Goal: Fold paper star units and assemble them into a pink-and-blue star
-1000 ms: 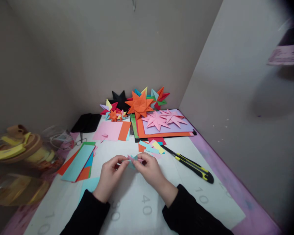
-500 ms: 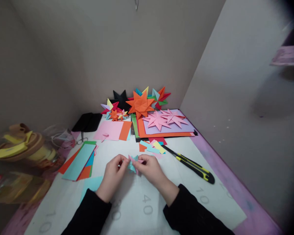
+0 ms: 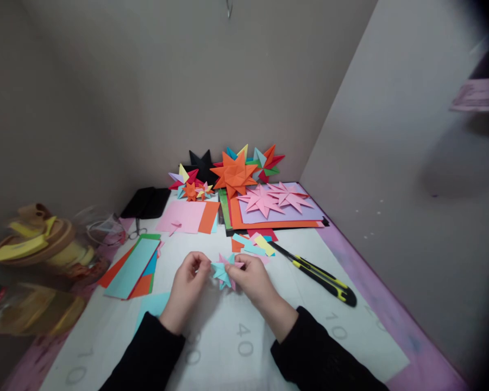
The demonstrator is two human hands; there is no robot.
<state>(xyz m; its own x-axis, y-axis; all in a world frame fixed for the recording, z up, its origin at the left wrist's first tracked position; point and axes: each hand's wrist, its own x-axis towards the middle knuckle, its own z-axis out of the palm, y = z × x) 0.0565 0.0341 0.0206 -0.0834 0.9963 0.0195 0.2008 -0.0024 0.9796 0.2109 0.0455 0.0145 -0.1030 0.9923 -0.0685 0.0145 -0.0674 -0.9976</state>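
Head | right grip (image 3: 253, 281) pinches paper star (image 3: 220, 272) | left grip (image 3: 187, 285) pinched closed, star just beside

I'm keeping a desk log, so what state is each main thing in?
Small light-blue-and-pink folded paper star: points spread, pinched in right hand
Black-and-yellow plastic utility knife: lying down, blade unclear
Large orange folded paper star: propped upright
Two pink folded paper stars: lying flat
Light-blue rectangular paper strip: unfolded, flat
Metal scissors: open or shut unclear
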